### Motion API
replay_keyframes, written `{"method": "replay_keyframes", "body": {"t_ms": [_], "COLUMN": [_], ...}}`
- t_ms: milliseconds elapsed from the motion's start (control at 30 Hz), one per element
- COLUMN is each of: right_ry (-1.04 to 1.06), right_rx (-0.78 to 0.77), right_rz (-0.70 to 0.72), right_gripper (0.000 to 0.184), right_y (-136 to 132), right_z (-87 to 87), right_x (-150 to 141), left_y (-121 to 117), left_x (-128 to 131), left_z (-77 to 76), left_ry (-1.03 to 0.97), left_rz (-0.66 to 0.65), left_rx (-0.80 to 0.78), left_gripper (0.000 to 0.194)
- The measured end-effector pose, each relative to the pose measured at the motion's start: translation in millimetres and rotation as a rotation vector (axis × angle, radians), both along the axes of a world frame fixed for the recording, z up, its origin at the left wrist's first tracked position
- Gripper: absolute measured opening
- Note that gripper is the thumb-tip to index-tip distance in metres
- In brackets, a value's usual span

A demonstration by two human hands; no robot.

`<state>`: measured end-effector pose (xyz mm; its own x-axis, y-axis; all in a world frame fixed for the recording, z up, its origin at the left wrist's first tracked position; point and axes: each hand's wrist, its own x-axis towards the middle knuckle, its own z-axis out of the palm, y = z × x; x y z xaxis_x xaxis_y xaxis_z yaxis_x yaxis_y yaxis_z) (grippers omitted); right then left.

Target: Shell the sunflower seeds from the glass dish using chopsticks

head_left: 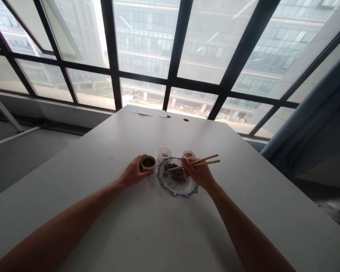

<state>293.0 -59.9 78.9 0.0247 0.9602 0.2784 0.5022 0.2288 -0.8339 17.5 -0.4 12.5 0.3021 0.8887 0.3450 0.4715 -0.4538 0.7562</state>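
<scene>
My left hand (135, 172) is wrapped round a small round cup (148, 169) that stands on the table, with dark bits inside it. In my right hand (197, 172) is a pair of wooden chopsticks (206, 160), their tips reaching over a clear glass dish (177, 193) with a scalloped rim. Dark brown dried pieces (178, 174) lie in that dish, near the chopstick tips. Whether the tips grip a piece is too small to tell. The cup sits just left of the dish, apart from it.
Behind the dish stand two small white plastic containers, the left one (160, 155) and the right one (184, 152), each with light brown bits in it. Papers (147, 112) lie at the far edge of the white table (124, 226). Windows rise beyond; a blue curtain (308, 109) hangs right.
</scene>
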Motion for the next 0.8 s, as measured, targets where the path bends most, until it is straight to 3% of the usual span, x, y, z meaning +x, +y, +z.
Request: {"method": "replay_keyframes", "body": {"t_ms": [300, 633, 800], "right_ry": [0.119, 0.029, 0.143], "right_rx": [-0.033, -0.017, -0.051], "right_rz": [-0.056, 0.047, 0.018], "right_gripper": [0.060, 0.055, 0.056], "right_y": [1.9, -3.9, -1.9], "right_z": [-0.8, 4.0, 8.4], "right_x": [-3.1, -6.1, -0.1], "left_y": [0.2, 0.9, 1.0], "left_x": [-0.2, -0.5, 0.0], "left_z": [-1.6, -1.5, -1.7], "left_ry": [0.001, -0.009, -0.012], "left_rz": [0.007, 0.004, 0.011], "left_rx": [0.011, 0.023, 0.022], "left_gripper": [0.075, 0.074, 0.073]}}
